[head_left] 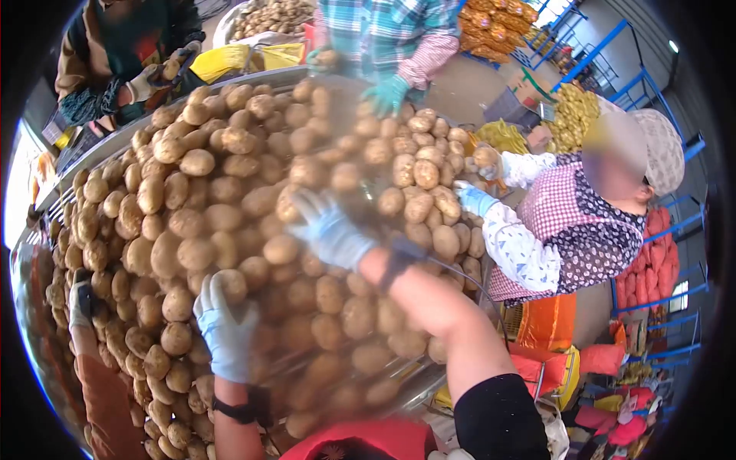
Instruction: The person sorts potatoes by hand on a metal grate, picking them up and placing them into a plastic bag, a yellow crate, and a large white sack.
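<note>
A deep heap of brown potatoes (218,192) covers the sorting table in front of me. My left hand (228,337), in a light blue glove, is low in the heap, with its fingers and thumb around a potato (231,284). Further up and to the right, my right hand (335,232), gloved alike, reaches across the potatoes. Its fingers are spread, and the fingertips come right up to a potato (288,204). Potatoes around and below my hands are smeared by motion. Dark bands circle both my wrists.
Beside me on the left is a co-worker's gloved hand (80,303). A person in a checked vest (567,222) handles potatoes at the right. Two more people stand across the metal table edge (280,75). Filled orange net sacks (494,27) are stacked behind.
</note>
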Demonstrator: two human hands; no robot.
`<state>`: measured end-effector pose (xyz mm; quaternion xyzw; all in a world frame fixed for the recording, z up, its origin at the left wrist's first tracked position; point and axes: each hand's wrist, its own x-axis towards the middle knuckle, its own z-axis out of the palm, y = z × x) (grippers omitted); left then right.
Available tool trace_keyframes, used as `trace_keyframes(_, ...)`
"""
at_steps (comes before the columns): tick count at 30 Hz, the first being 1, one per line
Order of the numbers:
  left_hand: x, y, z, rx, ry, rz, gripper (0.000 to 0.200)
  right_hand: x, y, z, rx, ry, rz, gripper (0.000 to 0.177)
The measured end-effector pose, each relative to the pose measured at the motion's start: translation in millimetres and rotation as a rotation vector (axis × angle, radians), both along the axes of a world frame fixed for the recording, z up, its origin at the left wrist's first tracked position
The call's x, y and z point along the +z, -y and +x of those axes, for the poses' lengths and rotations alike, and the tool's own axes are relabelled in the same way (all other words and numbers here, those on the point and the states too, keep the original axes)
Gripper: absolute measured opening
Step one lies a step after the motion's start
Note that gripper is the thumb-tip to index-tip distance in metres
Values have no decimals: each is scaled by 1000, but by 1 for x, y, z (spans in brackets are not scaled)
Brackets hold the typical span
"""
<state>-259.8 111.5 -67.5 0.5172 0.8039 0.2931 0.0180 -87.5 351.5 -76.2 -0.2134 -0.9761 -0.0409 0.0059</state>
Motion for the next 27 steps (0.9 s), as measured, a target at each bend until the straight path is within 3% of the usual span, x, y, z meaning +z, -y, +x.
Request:
trace_keyframes(4,1,-1,-5,13,4,-21,83,-6,-32,23,-52,-74,141,46)
trace_keyframes(6,-2,-4,-4,5,11,-17,84,-11,-59,36,-175,63,280,41)
trace_keyframes(9,-3,-5,-1,3,26,-2,85,-26,-114,71,-601,-225,312,34)
trace_keyframes(10,-1,-4,-2,7,24,-3,85,-28,-129,72,-760,-217,292,33)
trace_keyframes(11,-1,-4,-3,13,26,-3,85,5,-127,55,-890,-121,135,37)
trace_keyframes(12,-1,-4,-3,20,26,-8,86,25,-113,37,-726,-322,173,37)
trace_keyframes(14,1,1,-10,65,17,-20,86,44,-86,-17,-364,-522,-4,30)
trace_keyframes(16,1,-4,-2,42,39,-22,86,70,-33,-72,-141,-515,-308,35)
trace_keyframes(18,-2,-15,11,30,55,-14,85,40,-10,-129,-186,-383,-548,38)
trace_keyframes(19,-4,-13,9,16,60,-9,85,57,8,-142,-212,-246,-503,41)
trace_keyframes(22,-15,-2,-9,36,44,-18,84,28,28,-186,-310,-165,-358,46)
trace_keyframes(24,-20,0,-12,30,51,-25,83,31,30,-180,-313,-125,-393,46)
trace_keyframes(27,-22,-2,-14,16,39,-11,84,33,28,-137,-378,-309,-554,46)
